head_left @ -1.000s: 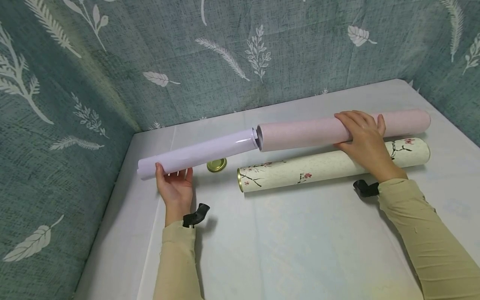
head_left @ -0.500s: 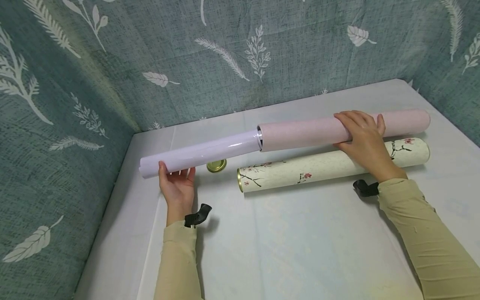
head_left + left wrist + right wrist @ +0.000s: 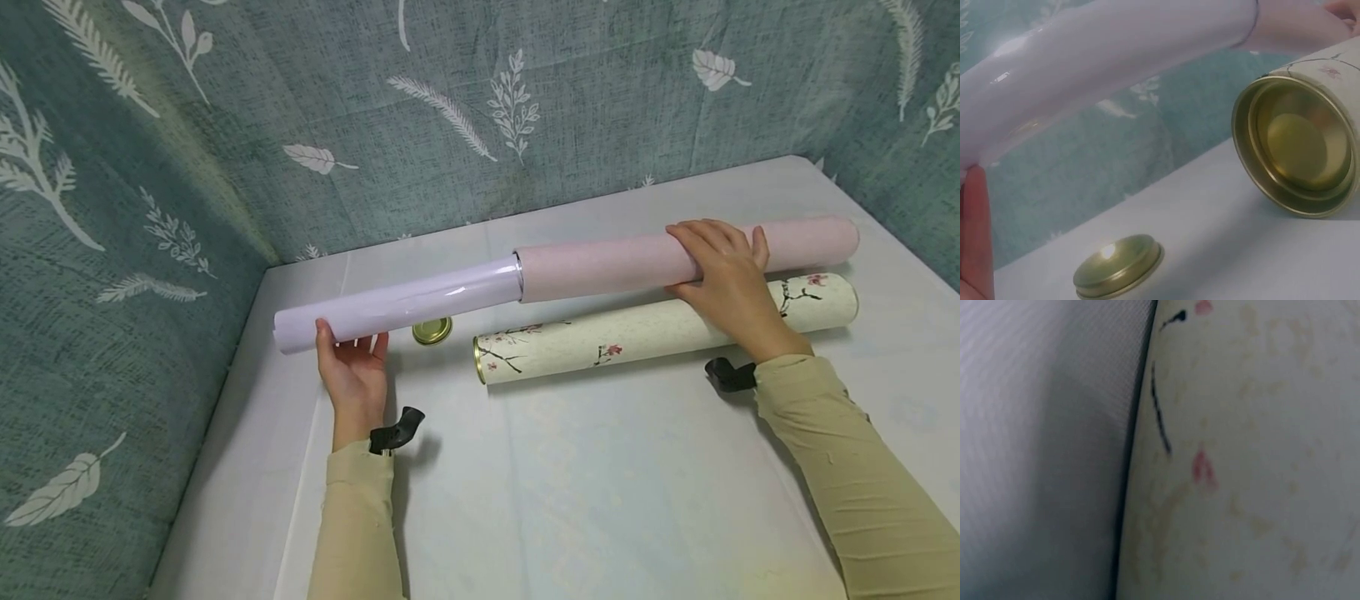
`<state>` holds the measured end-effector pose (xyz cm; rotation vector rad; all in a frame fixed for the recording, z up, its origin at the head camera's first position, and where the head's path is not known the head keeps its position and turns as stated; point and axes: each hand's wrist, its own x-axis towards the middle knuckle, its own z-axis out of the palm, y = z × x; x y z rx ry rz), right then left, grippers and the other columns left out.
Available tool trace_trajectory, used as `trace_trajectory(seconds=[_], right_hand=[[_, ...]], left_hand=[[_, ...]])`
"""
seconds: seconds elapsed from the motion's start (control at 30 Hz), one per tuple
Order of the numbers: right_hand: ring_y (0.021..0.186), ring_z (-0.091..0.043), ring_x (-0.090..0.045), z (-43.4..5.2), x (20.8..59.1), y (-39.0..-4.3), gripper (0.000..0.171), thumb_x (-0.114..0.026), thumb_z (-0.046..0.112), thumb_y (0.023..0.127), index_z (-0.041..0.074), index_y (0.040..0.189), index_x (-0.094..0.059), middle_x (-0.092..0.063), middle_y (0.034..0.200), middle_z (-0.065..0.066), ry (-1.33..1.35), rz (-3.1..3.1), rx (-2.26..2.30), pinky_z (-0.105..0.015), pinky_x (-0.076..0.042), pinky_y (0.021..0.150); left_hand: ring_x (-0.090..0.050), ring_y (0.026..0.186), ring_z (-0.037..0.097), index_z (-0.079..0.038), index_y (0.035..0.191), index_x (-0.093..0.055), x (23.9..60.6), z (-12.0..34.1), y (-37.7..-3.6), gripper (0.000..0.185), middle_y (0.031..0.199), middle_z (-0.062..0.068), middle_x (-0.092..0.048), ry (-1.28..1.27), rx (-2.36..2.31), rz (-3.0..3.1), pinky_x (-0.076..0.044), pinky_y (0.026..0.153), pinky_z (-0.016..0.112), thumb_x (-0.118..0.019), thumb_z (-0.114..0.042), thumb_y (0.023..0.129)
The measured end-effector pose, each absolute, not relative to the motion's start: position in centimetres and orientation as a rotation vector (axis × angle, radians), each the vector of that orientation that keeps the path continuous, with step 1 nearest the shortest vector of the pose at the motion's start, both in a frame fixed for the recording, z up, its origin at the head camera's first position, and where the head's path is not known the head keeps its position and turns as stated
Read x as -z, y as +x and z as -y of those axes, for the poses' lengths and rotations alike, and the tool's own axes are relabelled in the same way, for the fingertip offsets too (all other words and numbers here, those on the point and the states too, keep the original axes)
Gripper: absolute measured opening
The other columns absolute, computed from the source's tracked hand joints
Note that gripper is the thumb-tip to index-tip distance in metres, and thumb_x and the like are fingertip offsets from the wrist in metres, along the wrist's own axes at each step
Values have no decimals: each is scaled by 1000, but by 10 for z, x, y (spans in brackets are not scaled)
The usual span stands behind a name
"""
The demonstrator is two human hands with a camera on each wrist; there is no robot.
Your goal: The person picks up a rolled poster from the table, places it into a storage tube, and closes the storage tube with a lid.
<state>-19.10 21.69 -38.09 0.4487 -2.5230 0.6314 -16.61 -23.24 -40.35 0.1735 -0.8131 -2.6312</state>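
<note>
The paper roll (image 3: 397, 304) is held from below by the left hand (image 3: 351, 372), thumb curled round it — its far end is inside the pink tube (image 3: 686, 254). The pink tube is gripped from above by the right hand (image 3: 723, 279). Just in front of it lies the flowered tube (image 3: 600, 343) — a gold lid (image 3: 432, 331) sits near that tube's open end.
</note>
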Motion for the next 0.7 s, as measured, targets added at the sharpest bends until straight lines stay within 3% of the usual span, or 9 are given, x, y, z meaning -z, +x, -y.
trace_trajectory(seconds=[0.47, 0.7], right_hand=[[123, -28, -29, -216, 380, -191, 69, -79, 12, 66, 16, 127, -47, -45, 128, -7, 439, 2540, -634, -57, 5, 100], [124, -27, -28, -217, 380, -191, 70, -78, 12, 66, 16, 128, -46, -45, 129, -6, 435, 2547, -635, -57, 5, 100]], left_hand=[[-47, 109, 25, -18, 127, -33, 401, 229, -165, 58, 121, 9, -45, 130, 2594, 889, -42, 89, 39, -63, -36, 82], [-49, 102, 23, -14, 125, -36, 404, 228, -168, 54, 116, 8, -46, 72, 2572, 951, -43, 87, 37, -62, -34, 82]])
